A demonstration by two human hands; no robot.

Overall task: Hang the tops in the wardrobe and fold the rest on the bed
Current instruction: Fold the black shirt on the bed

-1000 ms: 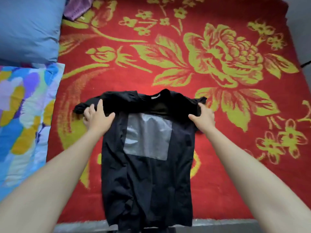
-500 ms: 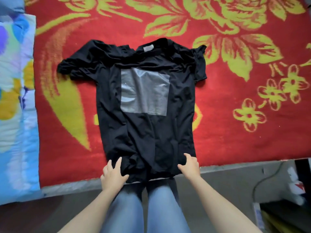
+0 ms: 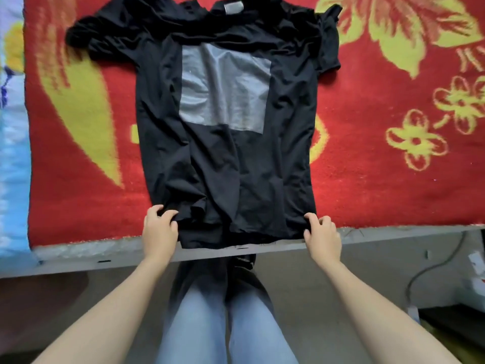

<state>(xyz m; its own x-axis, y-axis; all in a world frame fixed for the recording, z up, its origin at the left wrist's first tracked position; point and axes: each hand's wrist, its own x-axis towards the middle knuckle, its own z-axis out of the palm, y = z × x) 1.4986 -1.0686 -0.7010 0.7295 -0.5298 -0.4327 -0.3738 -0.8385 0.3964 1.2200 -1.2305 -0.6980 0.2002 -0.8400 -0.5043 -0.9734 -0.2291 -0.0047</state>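
A black T-shirt [image 3: 220, 164] with a grey square print on the chest lies flat on the bed, collar away from me, hem at the bed's near edge. The bed wears a red blanket with yellow flowers [image 3: 393, 179]. My left hand [image 3: 160, 229] pinches the hem's left corner with curled fingers. My right hand [image 3: 322, 235] grips the hem's right corner the same way. The shirt's left sleeve is bunched up; the right sleeve lies folded in.
A blue and multicoloured quilt [image 3: 13, 153] covers the bed's left side. The grey bed edge [image 3: 393, 235] runs across in front of my legs in blue jeans. A cable and some clutter lie on the floor at the lower right [image 3: 430, 274].
My hands left the shirt's shoulders and came down to the hem, which they now hold at both corners. The hem is spread wider and flatter than half a second ago.
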